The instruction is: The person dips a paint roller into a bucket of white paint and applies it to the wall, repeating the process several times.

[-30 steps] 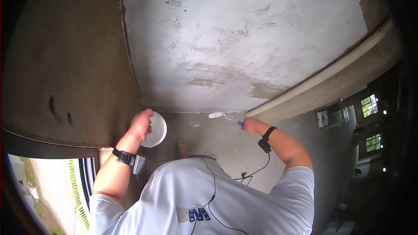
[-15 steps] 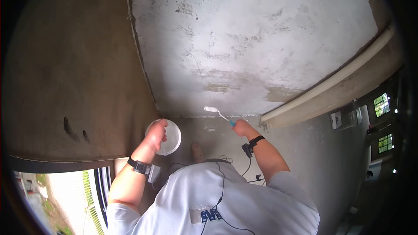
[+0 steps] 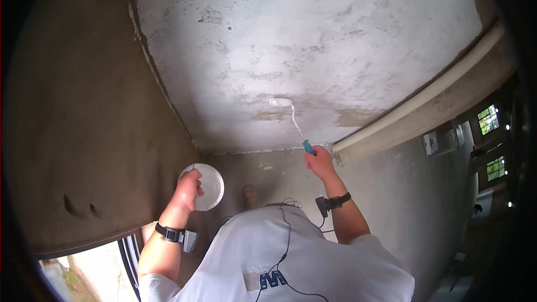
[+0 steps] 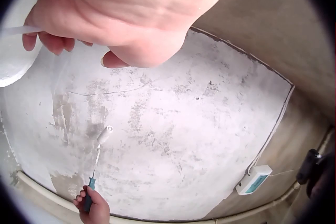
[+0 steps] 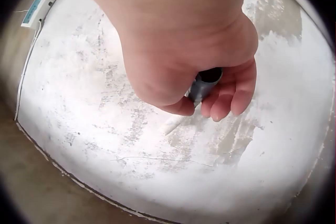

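Observation:
My right hand [image 3: 320, 163] grips the blue handle of a small paint roller [image 3: 281, 102]. The roller's white sleeve lies against the patchy white wall [image 3: 347, 50], beside a bare grey-brown patch low down. In the right wrist view the fingers curl round the handle [image 5: 205, 86], and the sleeve is mostly hidden behind the hand. My left hand [image 3: 189, 190] holds a white bucket [image 3: 213, 196] by its thin handle, off to the left and lower than the roller. Only part of the bucket's side shows in the left wrist view, at the upper left.
A brown unpainted wall [image 3: 84, 106] meets the white one at the left corner. Along the right edge runs a pale pipe [image 3: 425, 98]. A white and blue box [image 4: 254, 180] is mounted beside the painted area. A window opening [image 3: 89, 274] lies lower left.
The roller has risen from near the floor line onto the lower part of the white wall, with my right hand behind it. The bucket stays in my left hand, at the left.

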`<state>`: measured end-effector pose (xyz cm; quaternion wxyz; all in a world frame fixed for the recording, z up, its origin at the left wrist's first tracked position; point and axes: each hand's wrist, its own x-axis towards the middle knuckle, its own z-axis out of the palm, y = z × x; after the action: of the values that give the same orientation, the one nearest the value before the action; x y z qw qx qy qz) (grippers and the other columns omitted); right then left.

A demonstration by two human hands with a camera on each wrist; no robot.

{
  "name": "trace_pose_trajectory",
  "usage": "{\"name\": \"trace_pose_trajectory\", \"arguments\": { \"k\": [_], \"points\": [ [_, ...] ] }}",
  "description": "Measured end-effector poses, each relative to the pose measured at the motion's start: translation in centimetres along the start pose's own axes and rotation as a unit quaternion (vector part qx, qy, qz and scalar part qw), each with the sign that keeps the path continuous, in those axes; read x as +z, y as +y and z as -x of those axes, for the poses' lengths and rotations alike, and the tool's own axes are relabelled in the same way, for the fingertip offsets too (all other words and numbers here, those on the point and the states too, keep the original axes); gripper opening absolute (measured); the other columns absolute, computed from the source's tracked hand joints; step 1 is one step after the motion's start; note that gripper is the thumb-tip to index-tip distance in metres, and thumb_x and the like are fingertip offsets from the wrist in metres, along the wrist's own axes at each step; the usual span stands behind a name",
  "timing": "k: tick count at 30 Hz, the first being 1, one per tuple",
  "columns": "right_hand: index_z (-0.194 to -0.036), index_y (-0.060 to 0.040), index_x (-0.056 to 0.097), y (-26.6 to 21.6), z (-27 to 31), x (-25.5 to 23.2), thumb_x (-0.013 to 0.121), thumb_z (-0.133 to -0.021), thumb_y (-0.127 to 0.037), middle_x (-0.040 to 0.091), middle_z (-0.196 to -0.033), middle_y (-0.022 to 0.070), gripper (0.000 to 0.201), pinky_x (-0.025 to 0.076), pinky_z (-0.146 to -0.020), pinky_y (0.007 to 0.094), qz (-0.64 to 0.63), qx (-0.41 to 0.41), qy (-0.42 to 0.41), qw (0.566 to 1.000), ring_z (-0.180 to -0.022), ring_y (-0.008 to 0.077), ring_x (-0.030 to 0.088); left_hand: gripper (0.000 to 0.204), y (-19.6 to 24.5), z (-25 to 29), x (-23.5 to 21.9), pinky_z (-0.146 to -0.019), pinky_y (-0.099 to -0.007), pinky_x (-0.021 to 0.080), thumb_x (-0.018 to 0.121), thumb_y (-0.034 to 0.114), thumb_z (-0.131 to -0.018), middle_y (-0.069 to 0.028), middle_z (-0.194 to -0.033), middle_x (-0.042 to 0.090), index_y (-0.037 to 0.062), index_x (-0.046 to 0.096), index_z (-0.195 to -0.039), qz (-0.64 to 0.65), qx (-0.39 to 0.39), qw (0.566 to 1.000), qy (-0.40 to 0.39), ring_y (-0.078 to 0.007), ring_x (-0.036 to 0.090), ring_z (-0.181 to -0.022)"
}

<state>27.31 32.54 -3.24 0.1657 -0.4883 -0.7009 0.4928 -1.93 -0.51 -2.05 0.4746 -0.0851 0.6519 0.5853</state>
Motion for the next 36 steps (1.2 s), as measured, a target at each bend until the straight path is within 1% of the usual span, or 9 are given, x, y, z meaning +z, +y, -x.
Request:
{"name": "trace_pose_trajectory", "arguments": {
  "k": [3, 5, 7, 9, 13, 16, 24, 31, 36],
  "points": [
    [-0.103, 0.0033, 0.063, -1.7, -0.2, -1.2, 0.067, -0.088, -0.019, 0.065, -0.077, 0.008, 0.027, 0.051, -0.054, 0.0294, 0.004, -0.011, -0.001, 1.0, -0.06, 0.0143, 0.063, 0.018, 0.0, -0.3, -0.1, -0.064, -0.0375, 0.045, 0.058, 0.023, -0.084, -0.0044, -0.079, 0.049, 0.008, 0.057, -0.094, 0.026, -0.005, 1.0, -0.001, -0.0179, 0.049, -0.065],
    [-0.103, 0.0034, 0.061, -3.3, 0.1, -1.7, 0.066, -0.09, -0.018, 0.065, -0.078, 0.0069, 0.025, 0.051, -0.054, 0.0283, 0.004, -0.014, -0.011, 1.0, -0.06, 0.0129, 0.062, 0.011, 0.6, 0.5, 0.0, -0.072, -0.0401, 0.045, 0.057, 0.023, -0.088, -0.0026, -0.079, 0.048, 0.0124, 0.054, -0.091, 0.044, -0.024, 0.999, -0.013, -0.0188, 0.048, -0.068],
    [-0.103, 0.0036, 0.06, -4.3, 0.4, -2.0, 0.065, -0.092, -0.016, 0.064, -0.08, 0.0058, 0.023, 0.051, -0.055, 0.0271, -0.003, -0.014, -0.02, 1.0, -0.06, 0.0115, 0.06, 0.011, 0.6, 0.2, -0.2, -0.073, -0.0404, 0.045, 0.057, 0.024, -0.088, -0.0022, -0.078, 0.048, 0.0128, 0.054, -0.089, 0.047, -0.024, 0.998, -0.015, -0.0188, 0.048, -0.069],
    [-0.106, 0.0045, 0.058, -5.1, 0.5, -2.5, 0.061, -0.095, -0.016, 0.066, -0.083, 0.0079, 0.024, 0.052, -0.054, 0.0278, -0.159, 0.062, -0.073, 0.983, -0.06, 0.0128, 0.061, 0.011, 0.5, 0.2, -0.3, -0.073, -0.04, 0.044, 0.056, 0.024, -0.088, -0.0015, -0.076, 0.047, 0.0137, 0.053, -0.087, 0.058, -0.026, 0.998, -0.021, -0.0183, 0.047, -0.07],
    [-0.112, 0.0066, 0.055, -7.6, 1.2, -2.7, 0.058, -0.095, -0.015, 0.068, -0.087, 0.0111, 0.027, 0.051, -0.051, 0.0275, -0.21, 0.071, -0.066, 0.973, -0.057, 0.0135, 0.061, 0.011, 0.0, -0.2, -0.4, -0.072, -0.0398, 0.044, 0.055, 0.024, -0.088, -0.0006, -0.075, 0.046, 0.0141, 0.052, -0.086, 0.061, -0.027, 0.998, -0.016, -0.0176, 0.045, -0.069],
    [-0.11, 0.0041, 0.057, -8.5, 0.8, -2.9, 0.057, -0.097, -0.015, 0.068, -0.087, 0.0117, 0.023, 0.051, -0.053, 0.0277, -0.166, 0.052, -0.029, 0.984, -0.057, 0.0133, 0.06, 0.006, -0.1, -0.3, -0.4, -0.07, -0.0378, 0.043, 0.056, 0.02, -0.086, -0.0002, -0.081, 0.047, 0.014, 0.054, -0.087, 0.055, -0.03, 0.998, -0.001, -0.0161, 0.045, -0.072],
    [-0.106, 0.0046, 0.058, -6.1, -0.8, -3.2, 0.062, -0.093, -0.013, 0.067, -0.082, 0.0098, 0.023, 0.043, -0.043, 0.0262, -0.22, 0.056, -0.044, 0.973, -0.048, 0.0092, 0.049, 0.007, -0.7, -0.5, -0.6, -0.065, -0.0378, 0.044, 0.056, 0.018, -0.085, -0.0018, -0.077, 0.048, 0.011, 0.055, -0.087, 0.062, 0.001, 0.998, -0.004, -0.0175, 0.047, -0.066],
    [-0.102, 0.0056, 0.059, -5.2, -2.4, -1.9, 0.063, -0.089, -0.012, 0.066, -0.078, 0.0093, 0.022, 0.042, -0.042, 0.0271, -0.224, 0.079, -0.068, 0.969, -0.048, 0.01, 0.05, 0.009, -0.5, -0.2, -0.4, -0.065, -0.0381, 0.045, 0.056, 0.018, -0.086, -0.0029, -0.077, 0.05, 0.0094, 0.054, -0.088, 0.057, -0.005, 0.998, 0.001, -0.0187, 0.048, -0.065],
    [-0.096, 0.0036, 0.059, -5.2, -4.0, -0.8, 0.062, -0.089, -0.01, 0.064, -0.078, 0.0096, 0.016, 0.041, -0.046, 0.0275, -0.207, 0.123, -0.082, 0.967, -0.051, 0.0104, 0.049, 0.009, -0.1, -0.1, -0.1, -0.067, -0.0379, 0.045, 0.057, 0.018, -0.085, -0.0034, -0.079, 0.05, 0.0091, 0.055, -0.088, 0.057, -0.013, 0.998, 0.012, -0.0192, 0.049, -0.066]
  ]
}}
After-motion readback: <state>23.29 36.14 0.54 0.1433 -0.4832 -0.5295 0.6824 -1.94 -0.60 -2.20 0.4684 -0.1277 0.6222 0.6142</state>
